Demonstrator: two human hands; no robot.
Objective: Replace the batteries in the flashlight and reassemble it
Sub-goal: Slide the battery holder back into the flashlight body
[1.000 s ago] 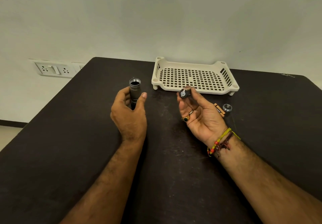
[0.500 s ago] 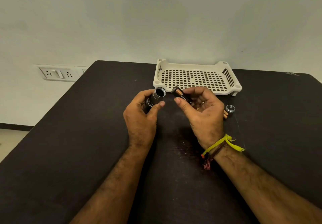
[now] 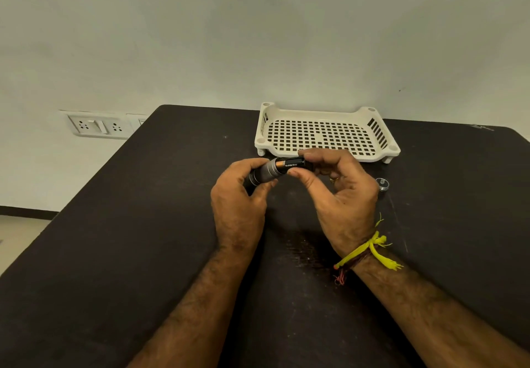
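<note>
- The left hand [image 3: 238, 195] grips the flashlight body [image 3: 262, 173] above the bench [image 3: 120, 224].
- The right hand [image 3: 338, 192] pinches the battery [image 3: 292, 164], its copper end at the body's open mouth; depth of entry appears slight.
- The end cap [image 3: 382, 183] lies near the white tray [image 3: 327, 135].

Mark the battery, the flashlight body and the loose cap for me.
battery [image 3: 291, 165]: head view, on its black label.
flashlight body [image 3: 265, 173]: head view, on the grey barrel.
cap [image 3: 382, 184]: head view, on its top.

Bare table [image 3: 143, 253] left, near side; basket [image 3: 327, 138] blocks far edge (cap [image 3: 382, 183] right).
</note>
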